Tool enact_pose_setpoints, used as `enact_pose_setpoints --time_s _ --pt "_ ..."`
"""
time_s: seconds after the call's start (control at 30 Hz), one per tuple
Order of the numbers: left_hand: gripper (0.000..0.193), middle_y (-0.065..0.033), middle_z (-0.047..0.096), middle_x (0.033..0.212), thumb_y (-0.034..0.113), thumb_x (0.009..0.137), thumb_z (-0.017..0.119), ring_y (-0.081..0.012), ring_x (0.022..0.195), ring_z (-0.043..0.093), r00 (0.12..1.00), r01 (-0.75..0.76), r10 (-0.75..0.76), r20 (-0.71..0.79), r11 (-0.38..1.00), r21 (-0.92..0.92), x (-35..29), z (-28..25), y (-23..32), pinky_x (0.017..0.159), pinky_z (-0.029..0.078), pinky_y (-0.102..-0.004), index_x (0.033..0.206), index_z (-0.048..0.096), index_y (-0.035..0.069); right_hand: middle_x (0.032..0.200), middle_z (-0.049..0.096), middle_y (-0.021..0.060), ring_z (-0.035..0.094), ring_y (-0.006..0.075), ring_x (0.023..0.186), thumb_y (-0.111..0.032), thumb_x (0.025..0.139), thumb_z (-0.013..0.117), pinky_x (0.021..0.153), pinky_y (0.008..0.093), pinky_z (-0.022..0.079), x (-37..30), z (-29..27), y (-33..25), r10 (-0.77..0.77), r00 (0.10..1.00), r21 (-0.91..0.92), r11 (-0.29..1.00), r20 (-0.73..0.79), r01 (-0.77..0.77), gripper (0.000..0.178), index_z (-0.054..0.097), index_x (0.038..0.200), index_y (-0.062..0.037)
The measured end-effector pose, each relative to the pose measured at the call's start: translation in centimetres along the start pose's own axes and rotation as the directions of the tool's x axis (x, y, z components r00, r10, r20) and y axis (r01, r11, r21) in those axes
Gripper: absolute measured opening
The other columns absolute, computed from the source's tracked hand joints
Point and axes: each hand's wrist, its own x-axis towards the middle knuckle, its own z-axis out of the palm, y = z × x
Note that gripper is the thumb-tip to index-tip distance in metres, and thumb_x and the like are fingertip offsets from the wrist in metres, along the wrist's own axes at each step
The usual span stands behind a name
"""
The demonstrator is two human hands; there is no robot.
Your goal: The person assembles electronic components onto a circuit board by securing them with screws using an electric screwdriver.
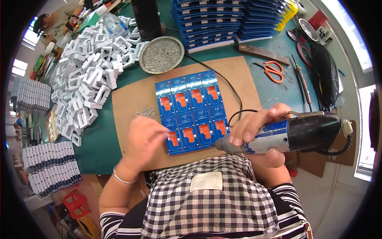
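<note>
A blue circuit board panel (184, 119) with several orange-marked sections lies on a brown sheet of board (131, 99) in front of me. My right hand (258, 127) is wrapped round a grey and black electric screwdriver (274, 137). Its tip points left, by the panel's lower right edge. At the panel's lower left corner, my left hand (145, 139) is closed in a pinch, fingertips over or touching the edge. Whatever it pinches is too small to make out. Just beyond that hand is a little heap of small metal screws (145, 112).
A round dish of screws (162, 55) stands beyond the panel, beside a big pile of white plastic frames (85, 75). Blue boards (209, 24) rise in stacks at the back. Orange-handled scissors (273, 71) and a soldering iron (302, 81) lie right. Another person (59, 20) sits far left.
</note>
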Motion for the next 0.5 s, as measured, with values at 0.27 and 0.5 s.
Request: enact_pose_setpoints --time_s 0.27,0.5 --pt "0.018 0.0021 0.061 0.084 0.008 0.067 0.077 -0.0202 0.089 0.054 0.99 -0.067 0.074 0.118 0.996 -0.055 0.0 5.1 3.8 0.084 0.037 -0.0362 0.081 0.07 0.015 0.085 0.059 0.0141 0.064 0.0292 0.078 -0.02 0.081 0.072 0.074 0.0414 0.055 -0.4 -1.2 -0.2 -0.015 0.994 0.079 0.997 0.111 0.007 0.063 0.03 0.126 -0.0104" --pt "0.017 0.0028 0.059 0.083 0.009 0.068 0.076 -0.0191 0.088 0.053 0.986 -0.097 0.09 0.138 0.994 0.044 -0.1 5.1 4.4 0.084 0.034 -0.0375 0.082 0.069 0.016 0.086 0.059 0.0152 0.064 0.0293 0.078 -0.019 0.08 0.072 0.073 0.0423 0.055 -0.4 -1.3 0.2 -0.063 0.989 0.102 0.994 0.137 0.049 0.063 0.03 0.126 -0.0084"
